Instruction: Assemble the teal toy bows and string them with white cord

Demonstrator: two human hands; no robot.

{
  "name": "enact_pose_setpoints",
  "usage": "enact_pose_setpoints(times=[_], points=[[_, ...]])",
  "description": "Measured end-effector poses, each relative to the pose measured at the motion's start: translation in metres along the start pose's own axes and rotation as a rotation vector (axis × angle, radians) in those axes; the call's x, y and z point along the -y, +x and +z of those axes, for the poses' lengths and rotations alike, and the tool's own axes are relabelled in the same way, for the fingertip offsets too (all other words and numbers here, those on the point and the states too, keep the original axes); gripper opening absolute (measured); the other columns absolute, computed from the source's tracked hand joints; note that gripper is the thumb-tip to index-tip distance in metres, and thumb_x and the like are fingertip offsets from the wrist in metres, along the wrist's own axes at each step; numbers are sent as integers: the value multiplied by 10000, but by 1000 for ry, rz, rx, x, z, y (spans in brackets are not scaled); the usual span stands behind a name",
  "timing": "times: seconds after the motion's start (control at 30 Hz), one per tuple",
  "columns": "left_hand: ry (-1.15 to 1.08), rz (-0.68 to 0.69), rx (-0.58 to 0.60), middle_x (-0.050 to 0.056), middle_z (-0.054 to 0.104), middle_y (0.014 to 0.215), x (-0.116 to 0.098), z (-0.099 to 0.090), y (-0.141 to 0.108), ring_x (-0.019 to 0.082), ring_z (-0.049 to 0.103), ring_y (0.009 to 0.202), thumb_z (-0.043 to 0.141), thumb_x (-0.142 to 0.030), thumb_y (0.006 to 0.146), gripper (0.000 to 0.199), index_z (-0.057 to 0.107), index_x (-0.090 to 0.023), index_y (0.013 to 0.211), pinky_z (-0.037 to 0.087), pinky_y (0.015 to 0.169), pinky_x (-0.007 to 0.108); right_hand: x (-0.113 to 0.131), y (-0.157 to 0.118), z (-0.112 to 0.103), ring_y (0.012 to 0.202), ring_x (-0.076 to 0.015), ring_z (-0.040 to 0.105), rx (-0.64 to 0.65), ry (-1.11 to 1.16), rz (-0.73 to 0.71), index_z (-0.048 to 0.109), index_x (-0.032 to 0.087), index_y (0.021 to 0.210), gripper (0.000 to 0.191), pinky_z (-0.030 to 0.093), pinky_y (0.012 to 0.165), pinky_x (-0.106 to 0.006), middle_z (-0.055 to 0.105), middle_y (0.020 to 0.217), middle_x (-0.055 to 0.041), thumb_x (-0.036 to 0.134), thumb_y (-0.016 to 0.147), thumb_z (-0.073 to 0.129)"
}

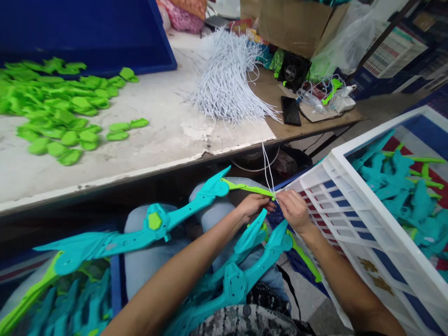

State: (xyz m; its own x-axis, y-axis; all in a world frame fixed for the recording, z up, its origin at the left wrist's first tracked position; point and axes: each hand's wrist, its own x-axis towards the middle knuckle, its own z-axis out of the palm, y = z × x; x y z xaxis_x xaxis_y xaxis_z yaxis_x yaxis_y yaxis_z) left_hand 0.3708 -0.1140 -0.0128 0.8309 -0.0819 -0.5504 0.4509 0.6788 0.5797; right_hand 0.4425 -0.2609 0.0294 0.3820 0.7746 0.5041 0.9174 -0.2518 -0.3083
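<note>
A long teal toy bow [147, 228] with green tips lies across my lap. My left hand [252, 205] pinches its right green tip [248, 188]. My right hand [294, 210] meets it there, fingers closed on a thin white string [267, 168] that rises from the tip toward the table. More teal bows [241, 275] rest on my lap beneath my forearms.
A white crate [350, 219] with teal and green bows stands at the right. On the table lie a bundle of white strings [227, 79], many small green plastic pieces [59, 112], a black phone [290, 110], a blue bin [105, 32] and a cardboard box [297, 23].
</note>
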Motion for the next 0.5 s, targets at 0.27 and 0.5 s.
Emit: enact_pose_setpoints(times=[0.27, 0.5], points=[[40, -5, 84, 105, 715, 737, 1, -3, 4, 139, 659, 655, 737, -206, 756, 142, 679, -79, 783, 509, 704, 263, -1, -7, 10, 771, -187, 635, -103, 253, 299, 682, 196, 821, 160, 521, 732, -353, 698, 800, -61, 250, 887, 547], [287, 37, 0, 65, 673, 640, -9, 12, -1, 115, 606, 548, 549, -174, 867, 160, 617, -98, 744, 487, 624, 246, -6, -10, 24, 652, -162, 616, -187, 527, 844, 632, 178, 810, 235, 499, 594, -279, 675, 732, -31, 410, 786, 604]])
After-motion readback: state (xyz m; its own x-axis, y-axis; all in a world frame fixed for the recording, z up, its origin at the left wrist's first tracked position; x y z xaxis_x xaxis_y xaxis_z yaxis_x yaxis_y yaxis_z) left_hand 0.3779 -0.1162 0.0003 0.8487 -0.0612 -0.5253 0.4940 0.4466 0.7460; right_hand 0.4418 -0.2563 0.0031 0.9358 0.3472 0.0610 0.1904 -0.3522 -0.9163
